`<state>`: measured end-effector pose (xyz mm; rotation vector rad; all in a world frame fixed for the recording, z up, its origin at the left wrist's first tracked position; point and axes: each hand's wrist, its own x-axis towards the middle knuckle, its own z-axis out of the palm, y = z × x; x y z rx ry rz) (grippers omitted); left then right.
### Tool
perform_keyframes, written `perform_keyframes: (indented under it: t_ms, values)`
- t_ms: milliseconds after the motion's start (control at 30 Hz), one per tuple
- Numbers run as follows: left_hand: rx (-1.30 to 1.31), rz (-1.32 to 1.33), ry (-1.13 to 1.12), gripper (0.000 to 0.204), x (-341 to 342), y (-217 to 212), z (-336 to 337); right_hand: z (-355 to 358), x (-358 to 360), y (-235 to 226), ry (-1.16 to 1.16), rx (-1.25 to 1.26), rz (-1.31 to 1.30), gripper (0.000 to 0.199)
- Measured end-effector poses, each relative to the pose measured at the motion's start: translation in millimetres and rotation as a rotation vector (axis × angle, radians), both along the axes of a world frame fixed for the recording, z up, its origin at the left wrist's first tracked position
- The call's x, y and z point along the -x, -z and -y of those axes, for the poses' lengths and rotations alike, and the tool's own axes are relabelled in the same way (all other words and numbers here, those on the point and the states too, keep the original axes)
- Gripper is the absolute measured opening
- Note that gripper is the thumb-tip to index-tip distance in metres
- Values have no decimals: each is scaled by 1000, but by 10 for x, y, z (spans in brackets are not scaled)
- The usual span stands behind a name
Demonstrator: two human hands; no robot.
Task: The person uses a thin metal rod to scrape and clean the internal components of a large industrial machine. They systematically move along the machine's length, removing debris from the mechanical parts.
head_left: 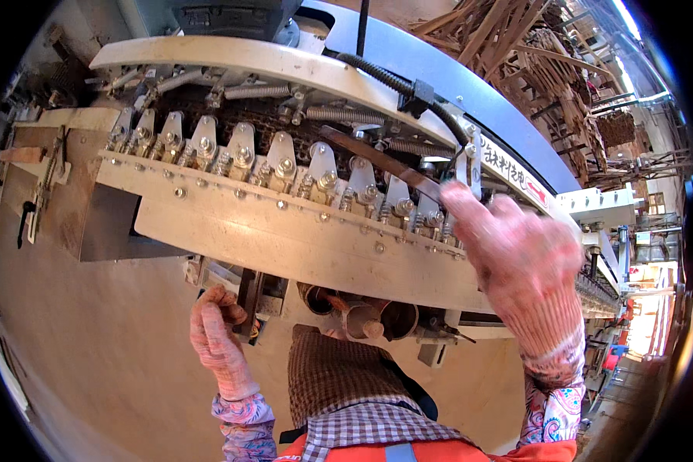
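Observation:
My right hand (520, 258), in a pink knit glove, is raised over the machine and grips a long thin dark strip (381, 159) that slants up to the left above a row of spring-loaded metal clamps (285, 165). Lower down, my left hand (217, 331), also gloved, is closed on a dark part (248, 304) under the front of the cream machine body (285, 239). A round metal opening (362, 316) sits between my hands, beneath the body.
A wide tan work surface (92, 346) spreads to the left and below. A blue curved guard with a black hose (408, 85) arches behind the clamps. Stacks of thin wood strips (531, 54) fill the back right. More machinery (616, 292) stands at right.

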<state>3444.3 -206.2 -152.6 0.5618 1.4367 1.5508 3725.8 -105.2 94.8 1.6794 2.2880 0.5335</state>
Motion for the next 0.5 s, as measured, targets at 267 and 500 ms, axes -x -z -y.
perform_keyframes:
  t_ms: [267,500]
  values:
    - [-35,-331,150,26,50,-74,-608,-327,101,123,-48,135,71,34]
    - [-59,-607,216,23,3,-87,-751,-330,-61,228,19,190,-103,36]
